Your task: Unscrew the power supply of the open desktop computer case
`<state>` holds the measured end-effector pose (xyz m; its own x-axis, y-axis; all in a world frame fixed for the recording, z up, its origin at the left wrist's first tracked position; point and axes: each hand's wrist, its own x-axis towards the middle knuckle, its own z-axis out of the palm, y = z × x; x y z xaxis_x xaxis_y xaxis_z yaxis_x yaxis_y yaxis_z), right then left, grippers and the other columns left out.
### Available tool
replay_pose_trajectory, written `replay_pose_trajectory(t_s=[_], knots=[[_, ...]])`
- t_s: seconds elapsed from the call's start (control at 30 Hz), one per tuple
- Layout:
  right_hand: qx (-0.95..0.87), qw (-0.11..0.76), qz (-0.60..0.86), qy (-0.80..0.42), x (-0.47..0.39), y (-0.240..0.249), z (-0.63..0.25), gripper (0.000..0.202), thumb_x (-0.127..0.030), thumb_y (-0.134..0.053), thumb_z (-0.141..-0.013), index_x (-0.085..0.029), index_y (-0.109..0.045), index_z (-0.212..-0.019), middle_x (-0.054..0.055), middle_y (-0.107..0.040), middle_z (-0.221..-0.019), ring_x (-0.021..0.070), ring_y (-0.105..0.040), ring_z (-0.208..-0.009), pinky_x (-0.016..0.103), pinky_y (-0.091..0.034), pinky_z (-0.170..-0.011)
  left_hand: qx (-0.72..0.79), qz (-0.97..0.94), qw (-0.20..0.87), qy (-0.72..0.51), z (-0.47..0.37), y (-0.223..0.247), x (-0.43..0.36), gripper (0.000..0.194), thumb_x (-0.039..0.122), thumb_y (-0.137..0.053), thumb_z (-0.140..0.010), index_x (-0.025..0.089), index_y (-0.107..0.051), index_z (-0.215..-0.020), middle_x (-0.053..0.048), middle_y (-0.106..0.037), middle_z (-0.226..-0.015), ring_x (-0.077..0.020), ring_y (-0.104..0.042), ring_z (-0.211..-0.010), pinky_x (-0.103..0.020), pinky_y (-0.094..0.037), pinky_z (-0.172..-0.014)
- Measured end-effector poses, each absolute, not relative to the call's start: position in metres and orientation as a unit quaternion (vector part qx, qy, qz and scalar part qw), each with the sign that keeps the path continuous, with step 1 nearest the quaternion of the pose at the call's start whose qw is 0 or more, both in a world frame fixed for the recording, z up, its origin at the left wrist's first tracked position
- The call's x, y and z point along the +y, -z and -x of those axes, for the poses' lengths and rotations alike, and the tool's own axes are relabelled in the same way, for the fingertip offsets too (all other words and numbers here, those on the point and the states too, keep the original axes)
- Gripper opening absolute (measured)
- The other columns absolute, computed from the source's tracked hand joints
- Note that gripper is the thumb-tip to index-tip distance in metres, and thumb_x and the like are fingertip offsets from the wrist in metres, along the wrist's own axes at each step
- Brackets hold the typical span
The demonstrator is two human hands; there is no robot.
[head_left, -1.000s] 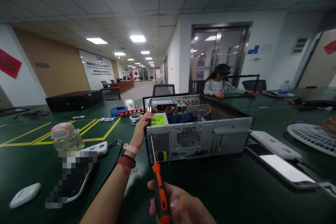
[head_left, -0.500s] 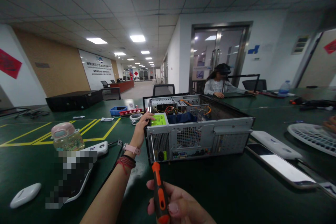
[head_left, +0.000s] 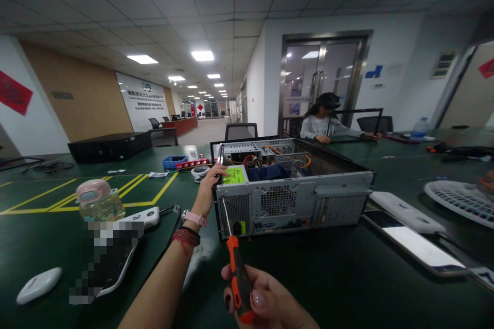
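An open computer case (head_left: 312, 200) lies on the green table, its back panel facing me. My right hand (head_left: 266, 295) is wrapped round the orange and black handle of a screwdriver (head_left: 239, 280). The screwdriver's shaft points up and away, its tip at the upper left of the back panel. At the case's left corner, my left hand (head_left: 210, 185) rests with its fingers over the edge, touching the power supply with a green label (head_left: 234, 175). Cables and a dark blue part show inside the case.
Left of the case are a pink-lidded bottle (head_left: 101, 200), a white earphone case (head_left: 39, 285), a blue tray (head_left: 173, 162) and a tape roll (head_left: 199, 170). A phone (head_left: 412, 241) and a white basket (head_left: 459, 200) lie right. A person (head_left: 324, 121) sits across the table.
The screwdriver's handle and my right hand have shifted slightly right, so the tool leans more. My left hand stays on the case corner.
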<state>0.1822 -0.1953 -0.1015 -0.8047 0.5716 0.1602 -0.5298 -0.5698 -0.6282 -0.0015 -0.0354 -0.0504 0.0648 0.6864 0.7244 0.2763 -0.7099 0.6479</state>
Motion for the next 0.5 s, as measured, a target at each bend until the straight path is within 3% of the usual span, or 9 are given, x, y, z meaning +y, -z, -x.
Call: replay_pose_trajectory(t_s=[0.5], knots=[[-0.348,0.322,0.100,-0.875,-0.206,0.075,-0.189,0.053,-0.035,-0.079,-0.067,-0.013,-0.055,-0.109,0.002,-0.057,-0.086,-0.0012,-0.045,-0.052,0.015,-0.033,-0.053,0.342,-0.706,0.173,-0.595,0.001,0.051,-0.035,0.034,0.028,-0.035,-0.085,0.016,-0.067,-0.088,-0.010,-0.062,-0.122,-0.0277,-0.040,-0.133,-0.042,-0.026,-0.114]])
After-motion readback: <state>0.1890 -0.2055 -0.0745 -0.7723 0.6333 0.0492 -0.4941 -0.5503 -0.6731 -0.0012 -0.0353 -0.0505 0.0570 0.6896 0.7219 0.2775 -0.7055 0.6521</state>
